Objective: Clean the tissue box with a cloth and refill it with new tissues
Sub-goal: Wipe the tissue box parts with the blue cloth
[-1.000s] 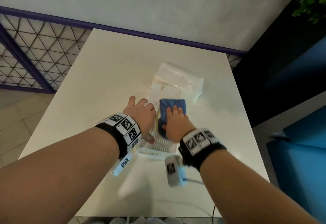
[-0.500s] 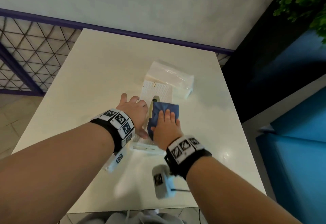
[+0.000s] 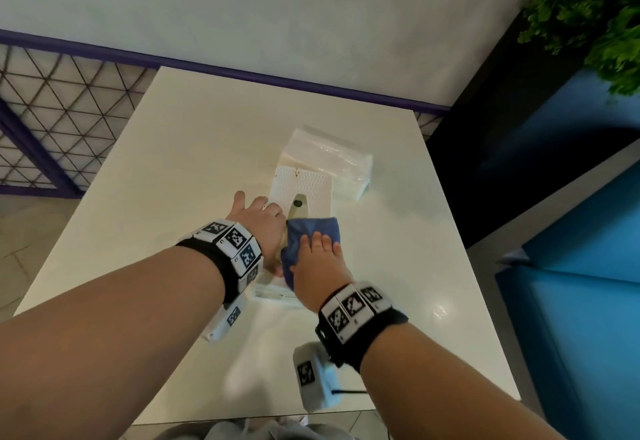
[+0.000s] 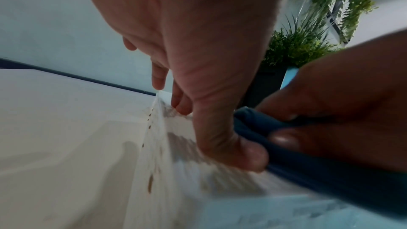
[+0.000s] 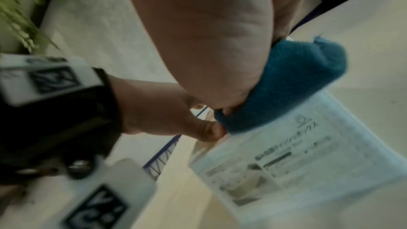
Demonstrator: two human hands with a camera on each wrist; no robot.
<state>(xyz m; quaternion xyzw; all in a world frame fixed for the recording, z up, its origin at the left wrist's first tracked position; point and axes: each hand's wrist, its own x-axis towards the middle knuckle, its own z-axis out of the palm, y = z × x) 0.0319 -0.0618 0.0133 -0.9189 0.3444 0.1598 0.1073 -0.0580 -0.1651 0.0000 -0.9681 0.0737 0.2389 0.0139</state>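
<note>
A white tissue box [image 3: 304, 186] with a perforated top and an oval slot lies on the white table [image 3: 194, 162]. My left hand [image 3: 258, 219] grips its left side, thumb on top [image 4: 249, 158], fingers over the far edge. My right hand [image 3: 320, 257] holds a bunched blue cloth [image 3: 311, 231] down on the box top, near its front end; the thumb pinches the cloth's side [image 4: 308, 171]. The right wrist view shows the cloth [image 5: 286, 90] above the box's labelled end [image 5: 308, 163]. A wrapped pack of new tissues [image 3: 329, 157] lies just behind the box.
The table's back edge meets a wall with a purple rail [image 3: 277, 79]. A lattice railing [image 3: 52, 110] stands left, a dark panel and blue seat [image 3: 571, 301] right, a green plant [image 3: 588, 6] at the upper right.
My right hand has slid the cloth toward me along the box top, uncovering the oval slot. The left hand keeps its grip on the box.
</note>
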